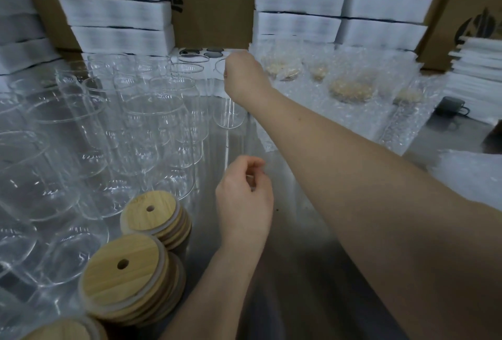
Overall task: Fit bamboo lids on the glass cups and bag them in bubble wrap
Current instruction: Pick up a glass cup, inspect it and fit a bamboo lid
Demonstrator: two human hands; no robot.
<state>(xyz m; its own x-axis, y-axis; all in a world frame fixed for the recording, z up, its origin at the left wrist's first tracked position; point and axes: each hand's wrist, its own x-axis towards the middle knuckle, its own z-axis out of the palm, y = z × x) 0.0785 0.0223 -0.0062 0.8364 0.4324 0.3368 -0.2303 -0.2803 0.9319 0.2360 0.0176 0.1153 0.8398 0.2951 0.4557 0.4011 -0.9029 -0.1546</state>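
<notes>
Gripping the rim of a glass cup (229, 114) at 12 o'clock on the counter (298, 258), the right hand (244, 76) curls over it from above, probably to lift it clear of the packed empty cups (130, 127) at 9 o'clock. The left hand (244, 201) hovers mid-counter, fingers curled; whether it pinches anything I cannot tell. Bamboo lids (125, 271) sit stacked at 7 o'clock, handy for capping, and bubble-wrapped cups (350, 89) lie at 2 o'clock.

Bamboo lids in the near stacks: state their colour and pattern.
Bamboo lids: light tan, fine wood grain, one small hole each; head view.
</notes>
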